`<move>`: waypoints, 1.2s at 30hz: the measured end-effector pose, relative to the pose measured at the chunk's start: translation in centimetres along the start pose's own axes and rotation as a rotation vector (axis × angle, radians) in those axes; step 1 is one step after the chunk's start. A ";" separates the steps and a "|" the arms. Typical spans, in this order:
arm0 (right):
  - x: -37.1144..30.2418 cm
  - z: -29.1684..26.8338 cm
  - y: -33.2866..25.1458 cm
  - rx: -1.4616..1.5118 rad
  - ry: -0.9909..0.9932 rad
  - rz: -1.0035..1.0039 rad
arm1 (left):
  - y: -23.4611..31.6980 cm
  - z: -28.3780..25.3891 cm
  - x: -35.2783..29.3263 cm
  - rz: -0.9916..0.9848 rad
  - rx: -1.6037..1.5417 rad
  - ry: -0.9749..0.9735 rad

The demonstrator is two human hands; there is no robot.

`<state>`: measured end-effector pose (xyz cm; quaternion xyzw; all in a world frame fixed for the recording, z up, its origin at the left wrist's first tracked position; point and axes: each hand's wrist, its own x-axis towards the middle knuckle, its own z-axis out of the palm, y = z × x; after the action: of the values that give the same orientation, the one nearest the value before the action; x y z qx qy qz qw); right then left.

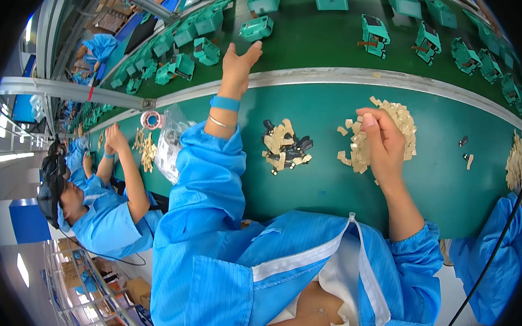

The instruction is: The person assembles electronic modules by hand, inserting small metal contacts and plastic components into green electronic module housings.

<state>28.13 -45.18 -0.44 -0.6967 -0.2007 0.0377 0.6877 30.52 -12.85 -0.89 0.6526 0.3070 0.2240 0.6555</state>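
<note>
Green workbench (330, 184) beside a conveyor belt (315, 39). Left hand (239, 64) reaches with fingers spread and empty toward one green housing (257, 28), seemingly mid-pickup; next comes a close around it. Right hand (383, 140) curls loosely over one tan pile (386, 134), its hold on any piece unclear. A second, mixed pile (285, 145) lies between the hands.
</note>
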 end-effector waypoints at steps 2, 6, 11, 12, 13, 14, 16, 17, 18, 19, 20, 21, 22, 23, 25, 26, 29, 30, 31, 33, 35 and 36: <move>0.1 -0.1 0.3 0.003 -0.005 0.018 | 0.7 -0.5 -4.1 0.212 0.309 -0.107; -0.3 0.2 0.2 -0.021 -0.066 -0.017 | 1.0 -2.3 -12.9 0.687 0.826 -0.517; -0.5 0.1 0.0 -0.091 -0.123 -0.049 | 0.5 -2.7 -15.2 0.661 0.932 -0.604; -0.5 0.1 0.1 -0.090 -0.123 -0.056 | 0.5 -2.7 -15.0 0.663 0.931 -0.604; -0.5 0.0 0.2 -0.090 -0.124 -0.063 | 0.6 -2.8 -14.9 0.608 0.898 -0.614; -0.5 0.0 0.1 -0.091 -0.122 -0.065 | 0.7 -2.9 -14.8 0.553 0.864 -0.624; -0.4 -0.1 0.1 -0.095 -0.130 -0.052 | 1.3 -2.8 -14.8 0.464 0.835 -0.646; -0.4 -0.2 0.1 -0.097 -0.128 -0.055 | 1.6 -2.7 -14.8 0.369 0.808 -0.665; -0.5 -0.2 0.2 -0.104 -0.141 -0.050 | 1.7 -2.8 -14.9 0.371 0.807 -0.664; -0.6 -0.2 0.1 -0.110 -0.156 -0.044 | 1.7 -2.9 -14.9 0.374 0.762 -0.624; -0.6 -0.1 0.1 -0.110 -0.157 -0.046 | 1.7 -3.0 -14.9 0.376 0.717 -0.583; -0.5 -0.1 0.0 -0.127 -0.180 -0.063 | 1.9 -3.1 -14.9 0.376 0.716 -0.582; -0.5 -0.1 0.0 -0.144 -0.204 -0.080 | 2.2 -3.1 -14.9 0.407 0.732 -0.566; -0.6 -0.1 -0.1 -0.145 -0.205 -0.080 | 2.4 -3.1 -14.9 0.437 0.747 -0.550; -0.7 0.0 -0.4 -0.160 -0.255 -0.065 | 3.0 -2.7 -15.2 0.355 0.710 -0.529; -0.8 0.0 -0.4 -0.162 -0.254 -0.064 | 3.2 -2.5 -15.4 0.274 0.673 -0.507; -1.0 0.2 -0.3 -0.153 -0.293 -0.041 | 3.6 -1.7 -15.7 0.079 0.663 -0.461; -1.1 0.3 -0.4 -0.127 -0.310 -0.040 | 3.5 -1.5 -15.7 0.080 0.662 -0.463; -1.1 0.4 -0.5 -0.101 -0.327 -0.038 | 3.3 -1.5 -15.7 0.049 0.584 -0.484; -1.3 0.7 -0.4 -0.092 -0.339 -0.029 | 3.2 -1.2 -15.6 0.018 0.503 -0.509; -1.4 1.1 -0.2 -0.086 -0.351 -0.018 | 3.3 -0.8 -15.6 0.133 0.482 -0.616; -1.5 1.3 -0.2 -0.025 -0.340 0.045 | 3.2 -0.7 -15.7 0.132 0.479 -0.618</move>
<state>26.25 -44.46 -0.65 -0.6930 -0.2990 0.1681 0.6341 19.20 -23.06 4.00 0.8420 0.0960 -0.0192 0.5305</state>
